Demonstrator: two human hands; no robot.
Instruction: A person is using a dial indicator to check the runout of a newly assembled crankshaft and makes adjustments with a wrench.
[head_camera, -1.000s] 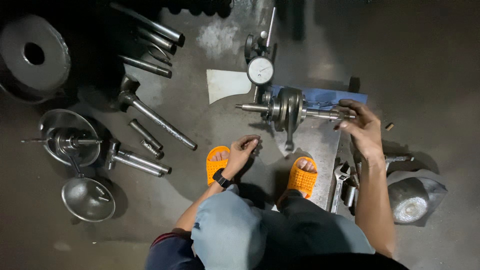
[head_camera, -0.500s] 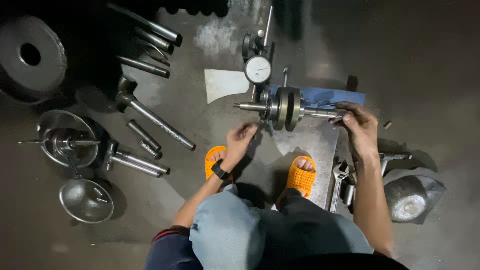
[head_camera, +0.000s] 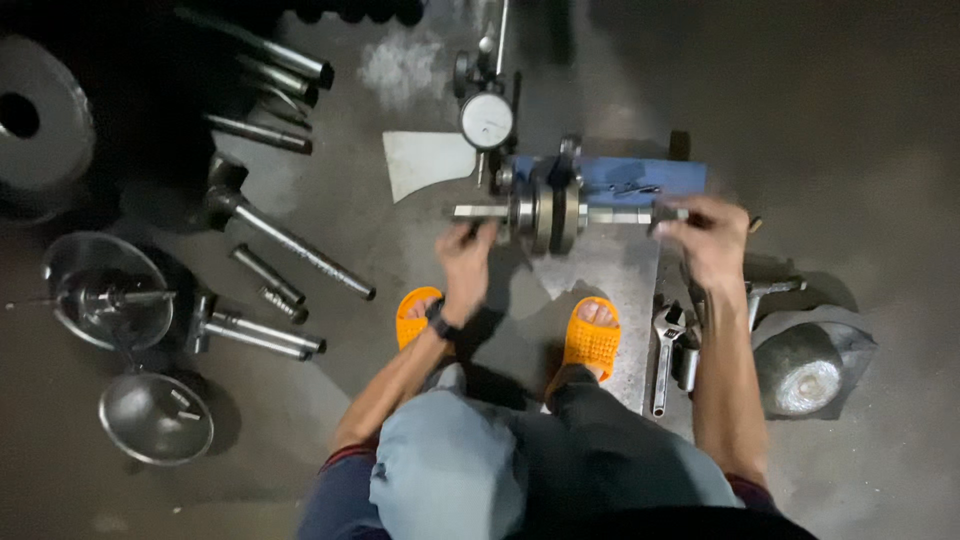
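Observation:
A steel crankshaft (head_camera: 545, 210) lies crosswise on a blue stand (head_camera: 640, 178) on the floor in front of me. My left hand (head_camera: 467, 255) reaches up to the left shaft end, its fingers touching the shaft from below. My right hand (head_camera: 708, 232) is closed around the right shaft end. A round dial gauge (head_camera: 487, 120) on a dark stand sits just behind the crankshaft, its stem pointing down at the left side. My feet wear orange sandals (head_camera: 590, 335) under the stand.
An adjustable wrench (head_camera: 664, 350) lies by my right foot, and a rounded metal block (head_camera: 810, 365) sits further right. At the left lie several steel shafts (head_camera: 295, 245), two metal bowls (head_camera: 155, 415) and a large dark disc (head_camera: 40, 115). A white sheet (head_camera: 425, 160) lies by the gauge.
My left hand has risen from near my left foot up to the left shaft end. The connecting rod that hung down is no longer visible below the crank. My right hand stays on the right end.

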